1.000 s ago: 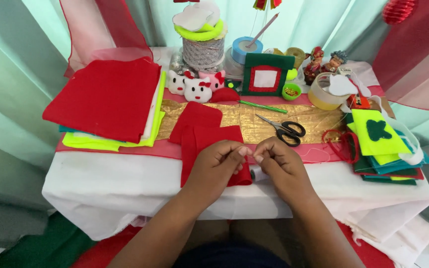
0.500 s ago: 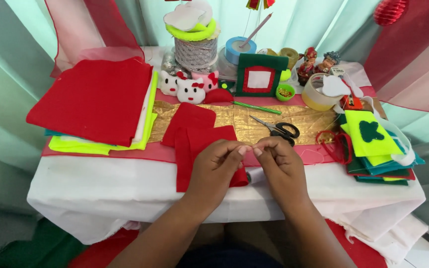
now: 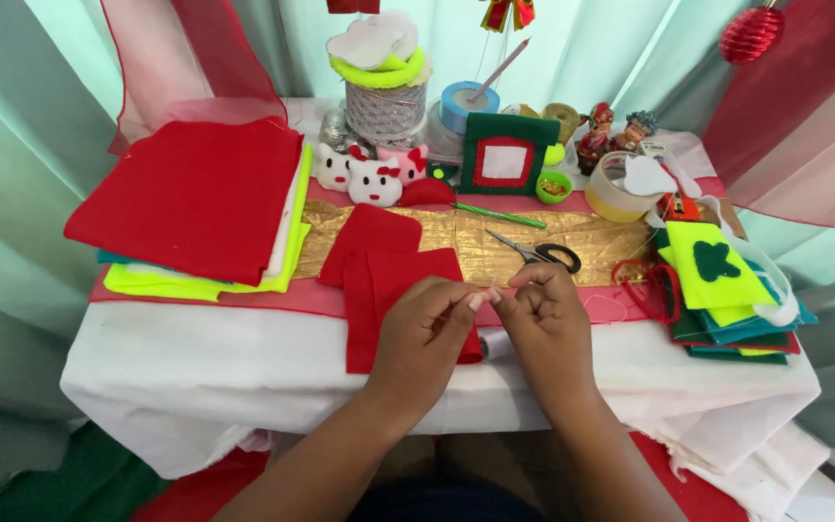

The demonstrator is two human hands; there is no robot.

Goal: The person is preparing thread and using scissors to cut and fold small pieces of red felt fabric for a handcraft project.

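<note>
Presently, left hand (image 3: 424,333) and right hand (image 3: 541,324) meet fingertip to fingertip at centre, both pinched shut on something too small to identify. Red felt (image 3: 384,280) lies beneath the left hand on the surface (image 3: 195,362); scissors (image 3: 536,252) sit at 12 o'clock of the right hand.

I see red felt pieces (image 3: 388,280) under my hands: matt, soft, slightly fuzzy cloth. Gold runner (image 3: 495,246) along tabletop middle: crinkled, shiny, foil-like fabric. White tablecloth (image 3: 195,372) over front edge: plain matt cloth, creased. Felt stack (image 3: 195,198) at left edge: red, white, neon yellow, all matt. Scissors (image 3: 536,252): bright metal blades, glossy black plastic handles. Red bauble (image 3: 751,32) above far right corner: glittery, ribbed. Red sheer drape (image 3: 804,135) at right: thin, translucent.
</note>
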